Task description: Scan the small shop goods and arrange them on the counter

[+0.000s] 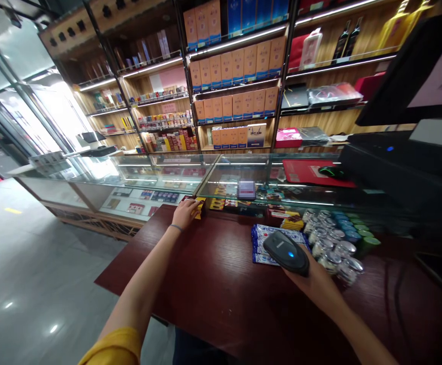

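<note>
My right hand (pixel 301 263) is wrapped round the grip of a black barcode scanner (pixel 282 249) with a blue light lit on top. The scanner is over blue-and-white packets (pixel 259 248) and hides part of them. At the far left of the dark red wooden counter (pixel 206 274), my left hand (pixel 186 213) has its fingers closed on a small yellow packet (pixel 201 209). That packet stands against the glass case, partly covered by the fingers. More yellow packets (pixel 292 221) lie stacked behind the blue-and-white ones.
Several clear jars with silver lids (pixel 329 256) and green-topped containers (pixel 367 241) crowd the right side. Behind the counter runs a glass display case (pixel 160 170), bearing a red mat (pixel 304 171) and a mouse (pixel 332 172). A dark monitor (pixel 407 71) overhangs the right. Boxed goods (pixel 240 104) fill the back shelves.
</note>
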Available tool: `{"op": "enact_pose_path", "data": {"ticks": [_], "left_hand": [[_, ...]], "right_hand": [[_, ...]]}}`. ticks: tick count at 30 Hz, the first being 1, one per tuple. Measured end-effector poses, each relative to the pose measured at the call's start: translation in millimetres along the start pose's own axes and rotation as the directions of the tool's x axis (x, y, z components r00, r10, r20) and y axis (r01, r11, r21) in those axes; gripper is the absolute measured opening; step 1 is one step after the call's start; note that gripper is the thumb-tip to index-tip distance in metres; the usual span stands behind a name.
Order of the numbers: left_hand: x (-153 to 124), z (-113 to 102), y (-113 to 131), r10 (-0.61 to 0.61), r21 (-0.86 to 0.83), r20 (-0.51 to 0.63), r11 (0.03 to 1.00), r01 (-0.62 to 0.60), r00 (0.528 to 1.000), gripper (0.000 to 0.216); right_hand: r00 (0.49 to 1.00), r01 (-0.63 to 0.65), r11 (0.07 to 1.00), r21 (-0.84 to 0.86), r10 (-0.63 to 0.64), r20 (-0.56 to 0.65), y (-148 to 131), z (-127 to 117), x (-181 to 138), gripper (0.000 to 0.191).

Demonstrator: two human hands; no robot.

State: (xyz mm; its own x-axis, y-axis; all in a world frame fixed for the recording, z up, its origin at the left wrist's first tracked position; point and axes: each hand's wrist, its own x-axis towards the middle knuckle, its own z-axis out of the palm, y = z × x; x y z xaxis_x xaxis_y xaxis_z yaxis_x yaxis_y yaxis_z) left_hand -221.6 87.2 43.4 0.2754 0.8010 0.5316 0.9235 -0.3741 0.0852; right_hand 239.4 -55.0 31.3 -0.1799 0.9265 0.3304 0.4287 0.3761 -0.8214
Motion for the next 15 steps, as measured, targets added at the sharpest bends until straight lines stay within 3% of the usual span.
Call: {"op": "enact_pose_path", "data": {"ticks": [15], "left_hand": [[-1,-14,15,-0.034,0.084,0.054,0.996,0.029,0.998,0.050]], "right_hand": [[1.000,0.015,0.999,0.043,-0.016,0.018,1,-5,1,0.044]]}}
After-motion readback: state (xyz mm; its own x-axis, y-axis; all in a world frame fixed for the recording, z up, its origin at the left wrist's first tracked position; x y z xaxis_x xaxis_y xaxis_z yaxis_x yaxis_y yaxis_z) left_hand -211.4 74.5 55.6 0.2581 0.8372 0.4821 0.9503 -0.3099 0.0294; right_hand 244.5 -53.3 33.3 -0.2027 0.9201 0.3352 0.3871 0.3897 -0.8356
